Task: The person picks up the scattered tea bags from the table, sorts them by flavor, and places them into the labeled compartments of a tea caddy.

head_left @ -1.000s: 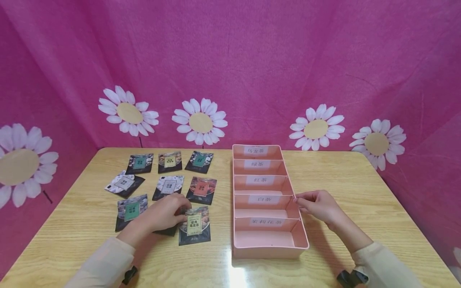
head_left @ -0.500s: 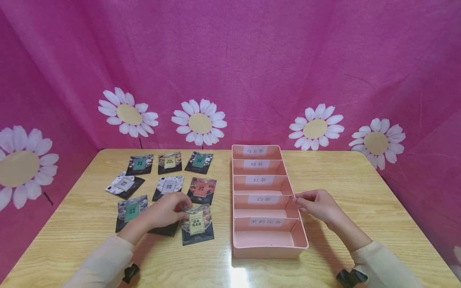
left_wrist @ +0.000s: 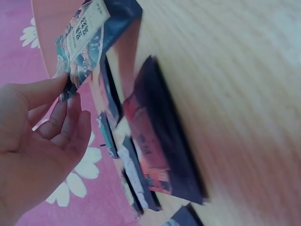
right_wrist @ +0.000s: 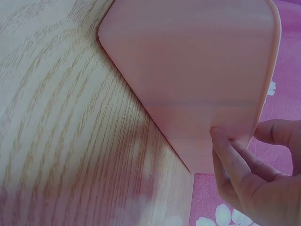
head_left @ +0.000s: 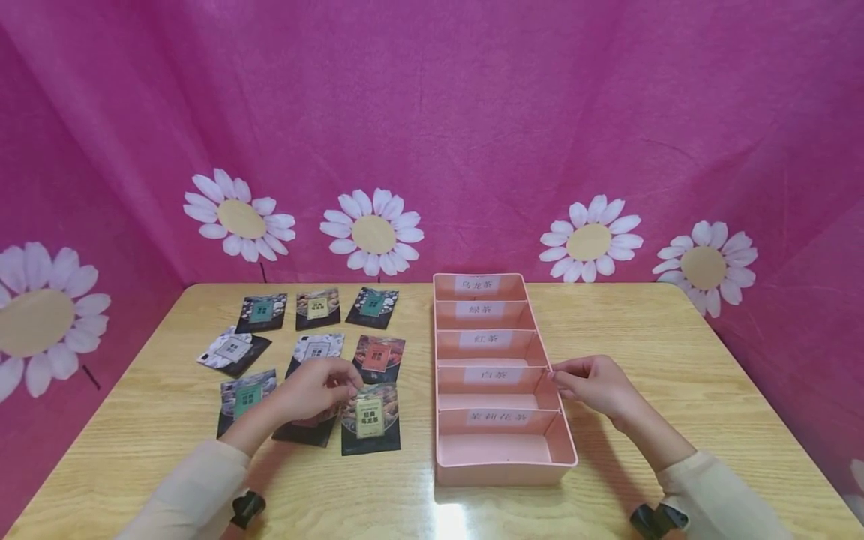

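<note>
My left hand [head_left: 317,388] pinches a tea bag packet [head_left: 370,421] with a yellow label by its top edge. In the left wrist view that packet [left_wrist: 87,35] is lifted above the table, thumb on one side and fingers behind. Below the hand lies a packet with a red label [left_wrist: 153,141], partly hidden by the hand in the head view. At the right, my right hand [head_left: 597,384] grips the long side of a pink divided box [head_left: 502,474]. The right wrist view has its fingers against the box's outer wall [right_wrist: 188,61] and the thumb at the rim.
Several more packets lie in loose rows on the left, among them a green-labelled one [head_left: 262,311], a white-labelled one [head_left: 235,349] and a red-labelled one [head_left: 379,358]. Paper labels [head_left: 499,417] mark the box's compartments. A pink flowered cloth [head_left: 432,135] hangs behind the wooden table [head_left: 648,322].
The yellow-labelled packet first slid slightly right and has since come up a little in the left hand, uncovering more of the packet beneath. The right hand stays on the box.
</note>
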`<state>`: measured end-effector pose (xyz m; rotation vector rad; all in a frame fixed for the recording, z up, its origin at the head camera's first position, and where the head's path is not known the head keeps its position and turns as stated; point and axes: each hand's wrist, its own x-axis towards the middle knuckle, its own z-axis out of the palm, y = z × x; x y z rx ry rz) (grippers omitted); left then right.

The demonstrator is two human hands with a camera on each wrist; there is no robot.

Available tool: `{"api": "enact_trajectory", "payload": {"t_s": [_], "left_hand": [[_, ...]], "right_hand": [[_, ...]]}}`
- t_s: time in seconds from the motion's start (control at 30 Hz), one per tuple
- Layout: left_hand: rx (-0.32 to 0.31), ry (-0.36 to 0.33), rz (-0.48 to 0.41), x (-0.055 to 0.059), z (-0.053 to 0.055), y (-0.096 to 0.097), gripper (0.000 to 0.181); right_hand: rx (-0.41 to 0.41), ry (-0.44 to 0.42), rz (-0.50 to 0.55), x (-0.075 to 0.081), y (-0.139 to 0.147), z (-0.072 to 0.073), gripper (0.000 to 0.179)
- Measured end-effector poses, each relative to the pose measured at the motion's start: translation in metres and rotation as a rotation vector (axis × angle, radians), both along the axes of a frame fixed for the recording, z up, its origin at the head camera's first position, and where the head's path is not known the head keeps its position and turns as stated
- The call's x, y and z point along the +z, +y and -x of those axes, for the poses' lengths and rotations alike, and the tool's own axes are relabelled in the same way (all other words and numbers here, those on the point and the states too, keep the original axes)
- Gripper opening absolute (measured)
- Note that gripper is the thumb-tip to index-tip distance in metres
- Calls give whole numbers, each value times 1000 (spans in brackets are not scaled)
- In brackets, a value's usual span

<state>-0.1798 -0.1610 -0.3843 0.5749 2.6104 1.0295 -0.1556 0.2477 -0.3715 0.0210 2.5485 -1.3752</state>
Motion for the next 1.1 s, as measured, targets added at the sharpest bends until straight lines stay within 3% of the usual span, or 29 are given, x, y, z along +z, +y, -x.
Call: {"api": "enact_trajectory", "payload": {"t_s": [0.37,0.67,0.9,1.1], "left_hand": [[-50,77,5,16,6,1,9],[-69,63,7,28,13,4,8],[-83,115,60,41,20,8,8],[-89,113,73,50,25,11,10]], "right_hand": [[-5,5,6,0,0,0,37],[0,11,2,-1,1,0,37],[0,0,7,1,1,-1,37],[-5,-27,52,-1,2,1,39]]}}
